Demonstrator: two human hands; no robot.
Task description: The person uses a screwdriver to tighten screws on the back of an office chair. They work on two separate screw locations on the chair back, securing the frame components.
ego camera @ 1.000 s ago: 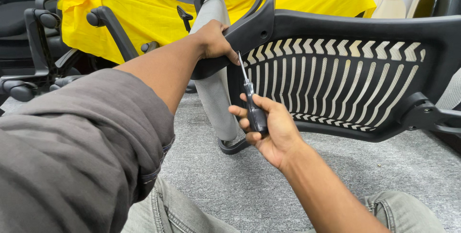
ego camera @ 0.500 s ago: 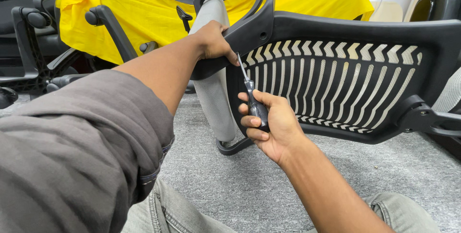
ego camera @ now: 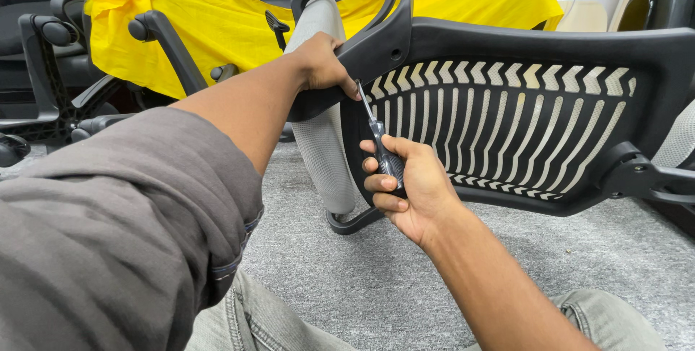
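**A:** On a grey carpeted floor (ego camera: 405, 271), what is shown, from the biggest thing down?

**B:** A black plastic chair back (ego camera: 521, 134), ribbed with pale slats, is seen tipped on its side across the right half of the view. A curved black frame piece (ego camera: 362, 54), covered in part by grey mesh (ego camera: 326, 155), is joined to its left end. Behind these, a yellow cloth (ego camera: 217, 25) is draped over dark office chairs (ego camera: 43, 47). Grey sleeves and jeans are seen at the bottom edge.

**A:** And the hands?

**B:** The left hand (ego camera: 326, 65) is closed around the black frame piece where it meets the chair back, so that the parts are steadied. The right hand (ego camera: 409, 188) is wrapped tightly around the dark handle of a screwdriver (ego camera: 380, 141). The thin metal shaft is pointed up and to the left, and its tip is lost at the joint, just beside the left hand's fingers. The screw itself cannot be made out.

**A:** What could go wrong from here?

**B:** The greatest risk is judged to be a slip. If the tip were not seated squarely, it could be thrown off the screw under pressure and driven into the left fingers, which are held very close. The chair back, being propped only by one hand, could also be twisted or dropped. Lastly, the screw head could be stripped by an angled shaft.
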